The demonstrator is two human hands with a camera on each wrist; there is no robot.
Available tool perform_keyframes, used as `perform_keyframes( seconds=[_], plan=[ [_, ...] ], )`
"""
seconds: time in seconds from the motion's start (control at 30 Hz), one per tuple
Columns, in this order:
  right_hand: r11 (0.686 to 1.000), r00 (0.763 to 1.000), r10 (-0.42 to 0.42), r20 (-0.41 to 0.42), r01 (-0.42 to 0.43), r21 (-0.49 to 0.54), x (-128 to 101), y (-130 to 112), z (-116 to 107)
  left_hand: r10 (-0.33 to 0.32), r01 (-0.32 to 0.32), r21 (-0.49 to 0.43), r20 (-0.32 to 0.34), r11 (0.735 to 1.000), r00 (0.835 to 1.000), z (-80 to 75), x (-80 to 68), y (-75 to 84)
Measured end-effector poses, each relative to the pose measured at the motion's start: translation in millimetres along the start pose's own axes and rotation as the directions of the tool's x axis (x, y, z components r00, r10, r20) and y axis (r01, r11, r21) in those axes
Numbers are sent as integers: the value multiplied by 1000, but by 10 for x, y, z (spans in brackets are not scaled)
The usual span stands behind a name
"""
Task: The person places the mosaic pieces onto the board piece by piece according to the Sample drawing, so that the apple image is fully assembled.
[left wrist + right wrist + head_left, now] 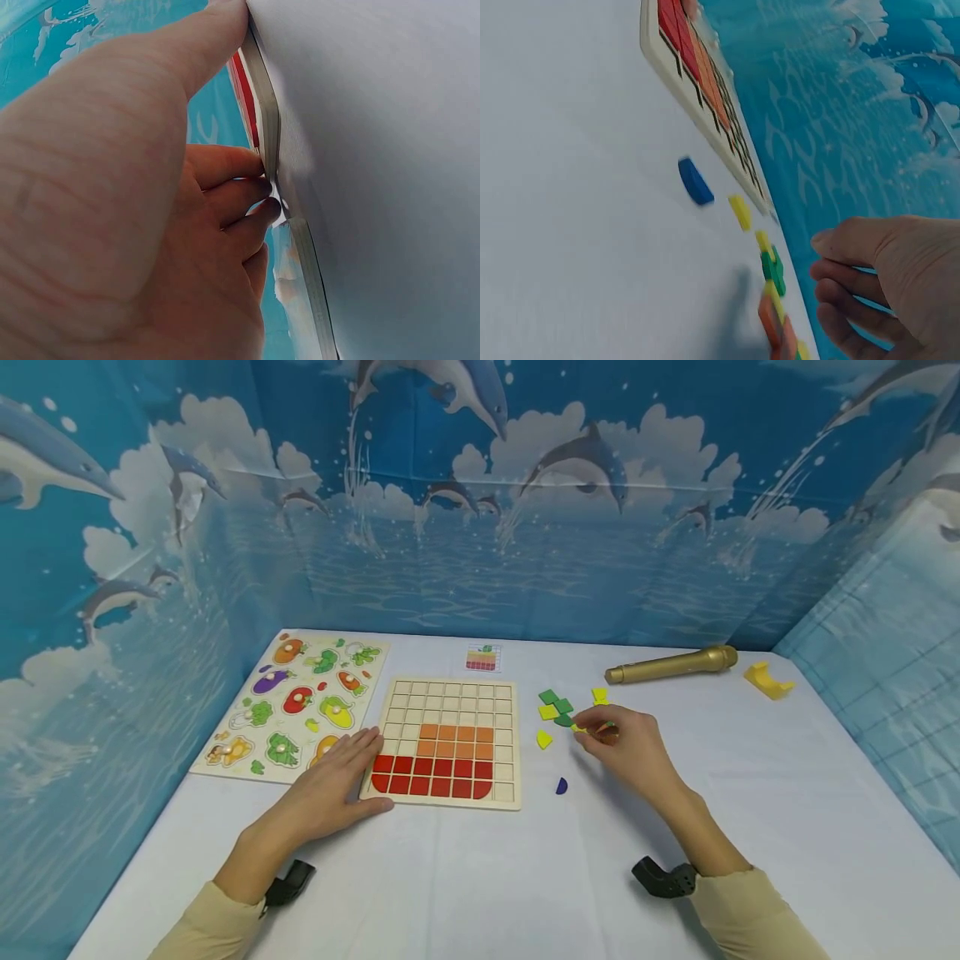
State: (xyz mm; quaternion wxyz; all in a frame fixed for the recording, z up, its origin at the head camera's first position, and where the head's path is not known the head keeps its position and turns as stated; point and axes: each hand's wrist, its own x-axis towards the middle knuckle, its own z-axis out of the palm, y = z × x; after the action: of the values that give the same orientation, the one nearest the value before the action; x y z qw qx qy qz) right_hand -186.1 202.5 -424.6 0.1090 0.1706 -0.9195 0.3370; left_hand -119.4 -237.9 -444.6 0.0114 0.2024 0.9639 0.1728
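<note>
Resting flat along the near-left edge of the grid board (447, 741), the left hand (335, 781) is steadying it, its fingers (232, 191) lying nearly straight and close together, the tips touching the board's rim and the thumb pressing the front edge; the right hand (628, 745) is reaching into the loose tiles (557, 707) lying on the white surface (750, 793) just to the right of the board, and its fingers (847, 289) are curling toward a small piece, though I cannot tell whether they are already pinching it; red and orange tiles are filling the board's lower rows, while green and yellow ones are sitting in a small cluster beside the hand, with a yellow quarter-round tile (543, 740) and a blue quarter-round tile (561, 787) lying apart nearer the person; the tiles are looking small, flat, stiff and light, probably wooden, so they are likely sliding easily on the cloth and are best taken by opposite edges between thumb and fingertip; a vegetable peg puzzle (294, 706) is lying just left of the board, a pattern card (483, 657) behind it, and a gold microphone (671, 664) and a yellow block (768, 679) further right.
</note>
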Motion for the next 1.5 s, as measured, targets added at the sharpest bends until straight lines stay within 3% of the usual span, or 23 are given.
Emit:
perform_keyframes(
  seconds=[0.27,0.43,0.63,0.9,1.23,1.5],
  plan=[
    [992,997,72,-39,-76,-103,-115,204,-155,1,-1,-3,2,1000,1000,19,-11,-12],
    [980,991,127,-51,-133,-147,-141,238,-158,-2,2,-8,4,1000,1000,17,-4,-9],
    [971,988,133,-80,-147,-191,-138,260,-125,-2,2,2,-4,1000,1000,-8,-9,-6],
    [960,981,192,-14,-191,-202,-140,256,-137,8,-8,-14,-12,1000,1000,-22,-12,7],
    [964,980,192,48,-179,-198,-148,246,-190,7,-7,0,-2,1000,1000,-17,-3,0],
    [980,988,130,78,-116,-162,-106,210,-186,2,-2,6,-2,1000,1000,-12,-4,7]
  ],
)
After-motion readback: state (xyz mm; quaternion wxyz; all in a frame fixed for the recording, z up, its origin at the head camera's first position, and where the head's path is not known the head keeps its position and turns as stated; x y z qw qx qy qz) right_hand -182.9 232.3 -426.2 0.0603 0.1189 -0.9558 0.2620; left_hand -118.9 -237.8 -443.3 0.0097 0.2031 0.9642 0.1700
